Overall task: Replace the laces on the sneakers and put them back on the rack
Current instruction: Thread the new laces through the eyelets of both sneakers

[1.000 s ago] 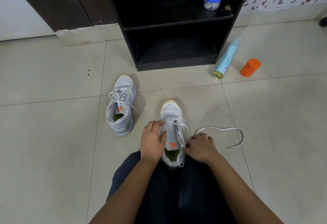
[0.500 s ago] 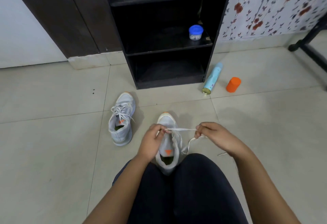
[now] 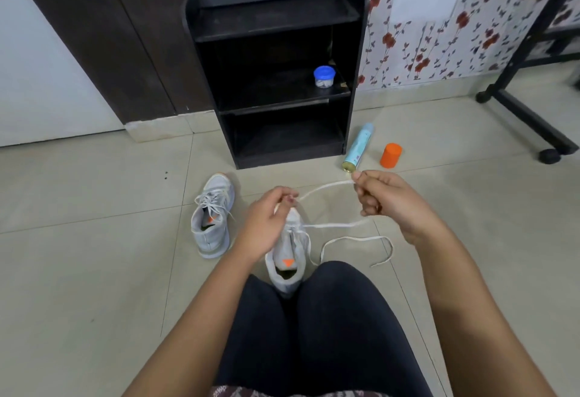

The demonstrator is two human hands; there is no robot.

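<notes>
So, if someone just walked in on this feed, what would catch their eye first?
The left hand and right hand at centre, pinching a white lace above the nearer sneaker. Then the orange cap on the floor, right of the black rack.

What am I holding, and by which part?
Both hold the white lace: the left hand pinches it by the near sneaker's front eyelets, the right hand grips it further along.
</notes>
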